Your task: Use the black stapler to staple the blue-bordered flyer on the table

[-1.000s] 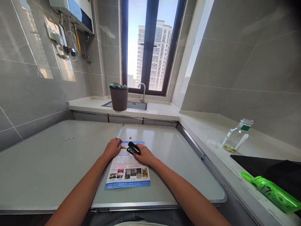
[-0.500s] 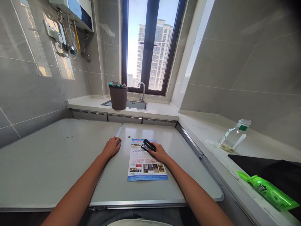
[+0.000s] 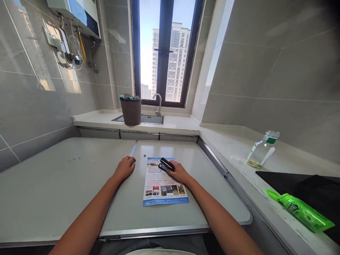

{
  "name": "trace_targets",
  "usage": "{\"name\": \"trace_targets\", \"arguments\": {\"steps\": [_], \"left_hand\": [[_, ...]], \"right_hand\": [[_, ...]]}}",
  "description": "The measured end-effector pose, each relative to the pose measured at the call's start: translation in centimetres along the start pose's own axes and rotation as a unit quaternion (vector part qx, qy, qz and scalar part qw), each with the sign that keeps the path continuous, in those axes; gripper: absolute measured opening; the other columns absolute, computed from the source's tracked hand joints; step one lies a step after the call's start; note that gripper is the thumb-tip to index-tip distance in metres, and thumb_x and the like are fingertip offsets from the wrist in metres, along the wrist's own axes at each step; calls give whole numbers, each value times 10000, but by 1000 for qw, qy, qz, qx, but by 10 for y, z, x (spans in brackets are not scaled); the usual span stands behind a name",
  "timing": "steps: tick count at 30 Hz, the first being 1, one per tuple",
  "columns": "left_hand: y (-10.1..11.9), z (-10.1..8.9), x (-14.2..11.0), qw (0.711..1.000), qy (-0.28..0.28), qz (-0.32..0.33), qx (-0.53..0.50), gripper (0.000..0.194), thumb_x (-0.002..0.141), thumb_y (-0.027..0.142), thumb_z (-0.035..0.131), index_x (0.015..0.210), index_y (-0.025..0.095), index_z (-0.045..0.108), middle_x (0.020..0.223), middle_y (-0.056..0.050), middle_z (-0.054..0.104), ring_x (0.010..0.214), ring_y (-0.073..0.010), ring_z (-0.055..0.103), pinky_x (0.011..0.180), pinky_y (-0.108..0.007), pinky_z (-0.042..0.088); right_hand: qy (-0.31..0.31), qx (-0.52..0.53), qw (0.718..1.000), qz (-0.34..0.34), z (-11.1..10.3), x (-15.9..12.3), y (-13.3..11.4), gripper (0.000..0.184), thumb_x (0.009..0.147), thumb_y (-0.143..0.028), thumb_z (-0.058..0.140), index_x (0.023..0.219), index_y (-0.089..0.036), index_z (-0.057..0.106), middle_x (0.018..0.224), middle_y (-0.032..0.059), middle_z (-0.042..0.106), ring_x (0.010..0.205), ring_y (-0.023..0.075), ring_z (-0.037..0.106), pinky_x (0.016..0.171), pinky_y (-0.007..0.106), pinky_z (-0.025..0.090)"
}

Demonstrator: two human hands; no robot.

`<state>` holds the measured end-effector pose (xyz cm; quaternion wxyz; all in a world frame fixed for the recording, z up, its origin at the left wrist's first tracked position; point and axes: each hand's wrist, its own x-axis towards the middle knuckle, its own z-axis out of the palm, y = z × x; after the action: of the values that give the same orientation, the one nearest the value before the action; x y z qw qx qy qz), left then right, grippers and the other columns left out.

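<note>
My right hand (image 3: 179,172) is closed round the rear of a black stapler (image 3: 167,164), whose jaws gape a little toward the upper left. Beneath it lies a printed flyer (image 3: 166,195) with a blue lower band and rows of small photos, flat on the white table (image 3: 122,212). My left hand (image 3: 125,168) rests on the table left of the flyer, near the seam. Its fingers are curled, and a small dark bit shows at the fingertips, too little to name. Just above the flyer's top left corner sits a tiny dark grey piece (image 3: 145,156).
Behind the table, a brown bin (image 3: 130,112) stands at the sink (image 3: 151,119) with its faucet (image 3: 158,104). On the right counter (image 3: 221,136) are a glass jar (image 3: 261,150), a green squeeze bottle (image 3: 305,212) and a black surface (image 3: 289,180). A water heater (image 3: 77,16) hangs upper left.
The view has shifted slightly, so the surroundings sit a little further left. Both hands, the stapler and the flyer keep about the same places relative to the table.
</note>
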<state>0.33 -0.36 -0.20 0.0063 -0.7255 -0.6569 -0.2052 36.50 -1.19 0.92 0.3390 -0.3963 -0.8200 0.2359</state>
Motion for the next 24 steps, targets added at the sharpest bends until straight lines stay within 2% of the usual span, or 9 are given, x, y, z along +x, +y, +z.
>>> {"name": "trace_targets", "arguments": {"steps": [7, 20, 24], "left_hand": [[-2, 1, 1, 1000, -10, -2, -5, 279, 968, 311, 474, 1163, 223, 653, 1300, -122, 618, 1194, -307, 551, 979, -444, 445], [0, -1, 0, 1000, -10, -1, -1, 285, 970, 307, 472, 1173, 221, 652, 1303, -122, 619, 1191, -307, 555, 987, -432, 442], [2, -3, 1, 1000, -16, -3, 1, 295, 970, 306, 468, 1182, 218, 653, 1299, -122, 623, 1174, -304, 564, 971, -425, 453]], "right_hand": [[-1, -14, 1000, 3, -1, 0, 0, 329, 877, -246, 661, 1205, -222, 665, 1104, 45, 713, 975, 209, 635, 853, 289, 474], [-5, -10, 1000, 2, -3, -1, -4, 399, 887, -259, 664, 1285, -237, 641, 1188, 51, 705, 1061, 223, 640, 917, 311, 483], [-3, -12, 1000, 3, -3, -1, -6, 404, 878, -248, 666, 1281, -231, 644, 1179, 55, 710, 1036, 227, 648, 891, 313, 486]]}}
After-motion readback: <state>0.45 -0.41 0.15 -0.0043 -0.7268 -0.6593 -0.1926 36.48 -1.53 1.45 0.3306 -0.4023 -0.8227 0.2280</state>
